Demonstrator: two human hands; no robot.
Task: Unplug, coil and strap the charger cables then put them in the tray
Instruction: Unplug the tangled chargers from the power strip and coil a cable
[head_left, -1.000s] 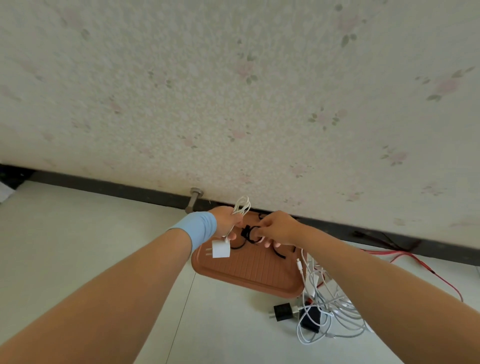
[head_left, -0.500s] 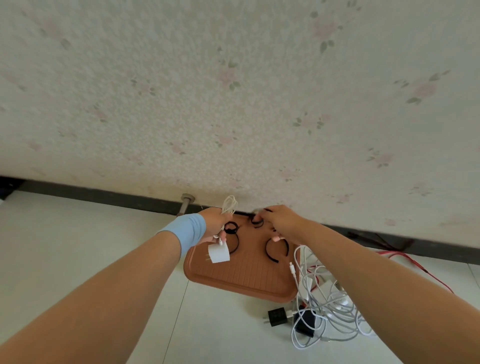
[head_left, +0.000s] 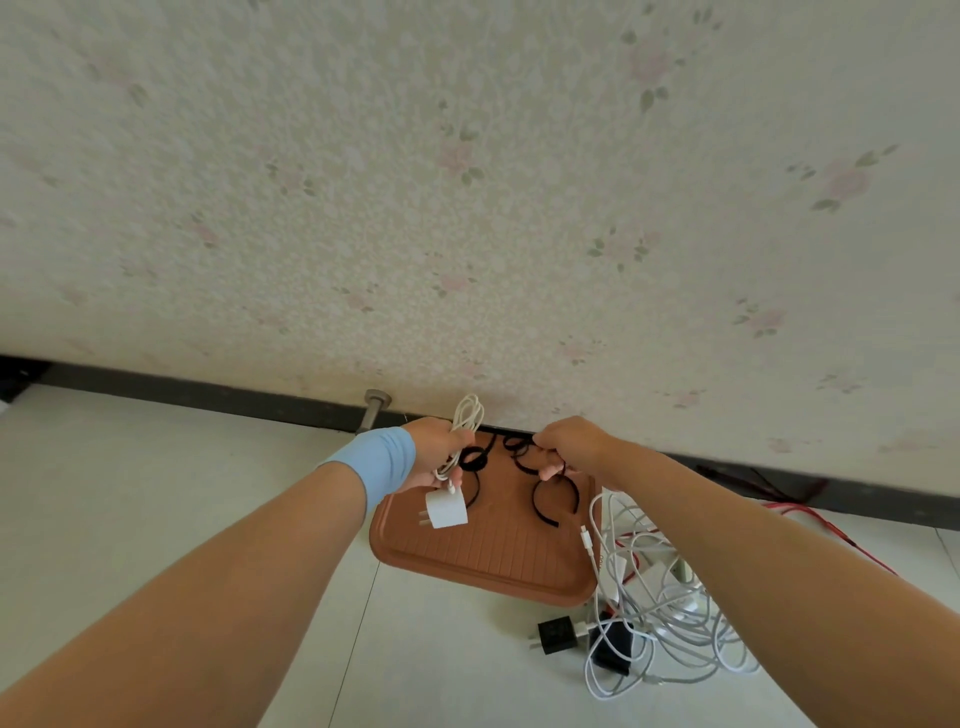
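Where the tiled floor (head_left: 156, 493) meets the flower-patterned wall (head_left: 467, 182), a dark baseboard (head_left: 208, 392) runs across your view. The brown ribbed tray (head_left: 493, 566) lies flat on the floor with its far edge against that baseboard. Just beside the tray's right edge lies a tangle of white cables (head_left: 670, 623), uncoiled and not strapped, with a red wire (head_left: 831, 535) trailing away to the right.

Both of your forearms reach over the tray. Your left hand (head_left: 434, 452), with a light blue wristband (head_left: 376, 462) behind it, is closed around a coiled white cable (head_left: 467, 413); the loops stand up above the fist. A white adapter (head_left: 445, 510) hangs from that cable below the hand, above the tray's left part, prongs pointing left. Your right hand (head_left: 566, 447) has its fingers curled and pinches a black strap (head_left: 517, 446) near the tray's far edge.

Two loose straps (head_left: 540, 512) lie curled on the tray surface, one under each hand. A black adapter (head_left: 557, 635) rests on the floor near the tray's near right corner, touching the cable tangle. A small metal door stop (head_left: 375, 408) stands at the baseboard, left of the tray.
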